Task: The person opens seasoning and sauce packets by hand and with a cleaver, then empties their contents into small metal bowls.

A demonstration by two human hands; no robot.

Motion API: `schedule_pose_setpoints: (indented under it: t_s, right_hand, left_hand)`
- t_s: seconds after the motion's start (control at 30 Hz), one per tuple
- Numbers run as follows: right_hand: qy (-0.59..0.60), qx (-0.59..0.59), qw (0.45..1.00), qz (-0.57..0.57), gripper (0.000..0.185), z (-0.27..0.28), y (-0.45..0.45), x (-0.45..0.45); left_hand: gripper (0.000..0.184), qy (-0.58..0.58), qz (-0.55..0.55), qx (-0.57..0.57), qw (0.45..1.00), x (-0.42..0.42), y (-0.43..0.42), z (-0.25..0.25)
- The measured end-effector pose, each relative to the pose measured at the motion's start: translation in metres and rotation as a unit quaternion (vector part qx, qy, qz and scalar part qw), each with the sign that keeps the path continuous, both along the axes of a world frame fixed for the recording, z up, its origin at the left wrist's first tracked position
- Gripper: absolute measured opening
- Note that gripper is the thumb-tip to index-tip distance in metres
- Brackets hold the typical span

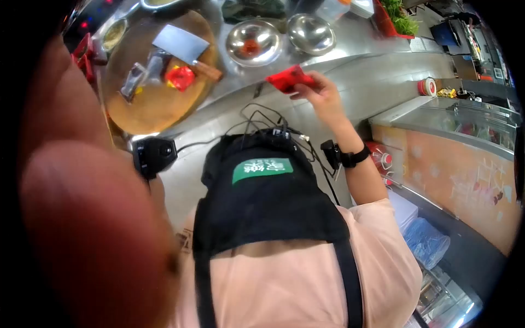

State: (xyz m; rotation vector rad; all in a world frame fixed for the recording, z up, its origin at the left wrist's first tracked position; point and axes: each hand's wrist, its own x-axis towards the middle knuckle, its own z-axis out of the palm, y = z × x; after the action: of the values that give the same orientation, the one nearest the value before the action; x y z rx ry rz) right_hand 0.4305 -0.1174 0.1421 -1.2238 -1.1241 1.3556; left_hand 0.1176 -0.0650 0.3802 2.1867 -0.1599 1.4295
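Steel counter point(372, 76): grey, reflective, running across the upper view.

Left hand point(93, 218): very close to the lens, filling the left side, heavily blurred; a rounded fingertip shows large. Grip: cannot be told.

Apron point(268, 202): black, worn over a pale pink shirt point(284, 279), bearing a green label with white characters.

Round board point(136, 112): wooden, at upper left, carrying small packets and a cleaver.

Right hand point(322, 95): arm extended forward from the shoulder, black strap with a small device at the forearm; wrist bent toward the left, thumb and fingers closed in a pinch on a red packet. Position: over the near edge of the counter.

Steel bowls, two: round and shiny, side by side just beyond the right hand; the left bowl point(254, 44) shows something red inside, the right bowl point(311, 35) sits near it.

Cleaver point(180, 44): broad pale blade, wooden handle pointing toward the right hand.

Red packet point(290, 80): bright red with dark patches, creased, somewhat flat; one end in the fingers, the other jutting left, below the left bowl in view.
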Motion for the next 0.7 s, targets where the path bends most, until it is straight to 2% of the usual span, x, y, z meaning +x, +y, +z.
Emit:
schedule_pose_setpoints:
  t_s: [0.37,0.7]
  right_hand:
    - [-0.005,-0.012,0.999,0.039,0.018,-0.003,-0.01,0.169]
    - [0.014,-0.012,0.997,0.072,0.019,-0.014,0.029,0.197]
  left_hand:
    - [0.035,0.008,0.031,-0.008,0.999,0.168,-0.012,-0.002]
    - [0.036,0.01,0.101,-0.017,0.995,0.195,0.025,0.003]
